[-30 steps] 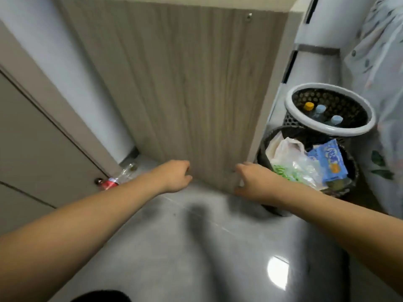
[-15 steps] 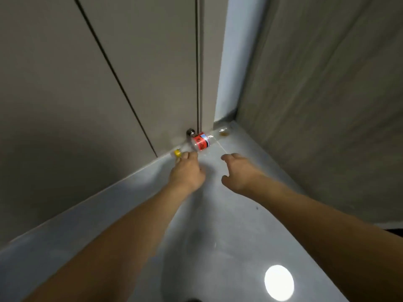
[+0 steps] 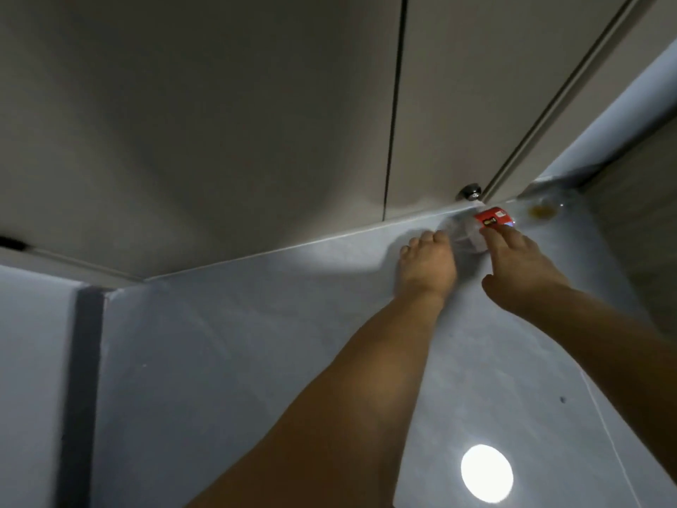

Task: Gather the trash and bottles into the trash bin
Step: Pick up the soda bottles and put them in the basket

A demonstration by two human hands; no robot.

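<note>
Clear plastic bottle (image 3: 487,229) lies on its side on the grey floor (image 3: 256,342), right against the door base (image 3: 293,141) near the corner, under the round doorstop (image 3: 469,192). Red label with yellow print, body mostly blurred. Left hand (image 3: 426,265) curled at its near end, grip unclear. Right hand (image 3: 520,265) has straight fingers touching the label.

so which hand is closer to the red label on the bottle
Right. The right hand has a fingertip at the red label; the left hand is curled beside the bottle's clear end, farther away.
</note>
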